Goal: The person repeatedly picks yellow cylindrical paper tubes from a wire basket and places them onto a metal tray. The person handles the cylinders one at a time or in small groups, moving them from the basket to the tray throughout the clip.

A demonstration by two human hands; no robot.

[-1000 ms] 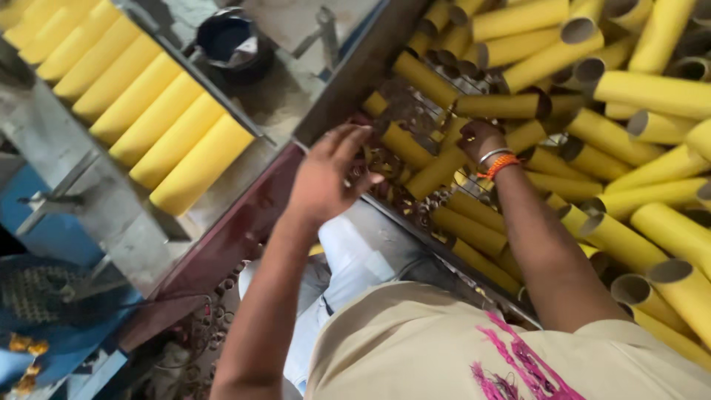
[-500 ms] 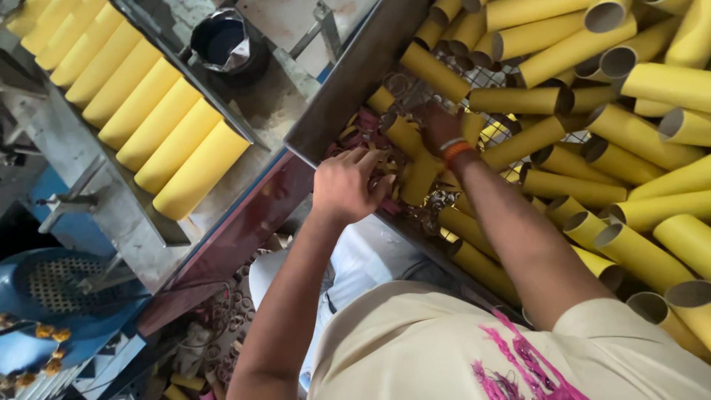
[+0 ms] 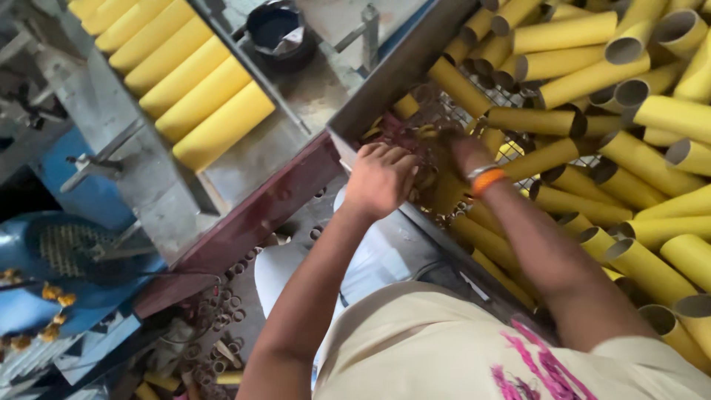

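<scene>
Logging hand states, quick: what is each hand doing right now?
Left hand: fingers curled down among small scraps at the bin corner; grip cannot be told.
Right hand: blurred, reaching among the yellow tubes; cannot be told.

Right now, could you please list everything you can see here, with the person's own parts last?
loose tubes: many, yellow cardboard, piled in the bin at right
metal bin: one, grey, wire-mesh bottom, right
lined-up tubes: about seven, yellow, side by side on the rack, upper left
pot: one, black, top centre
blue machine: one, lower left
small rings: many, brownish, floor, bottom left
wristband: one, orange, right wrist
left hand: at the bin's corner
right hand: among the tubes, blurred
</scene>
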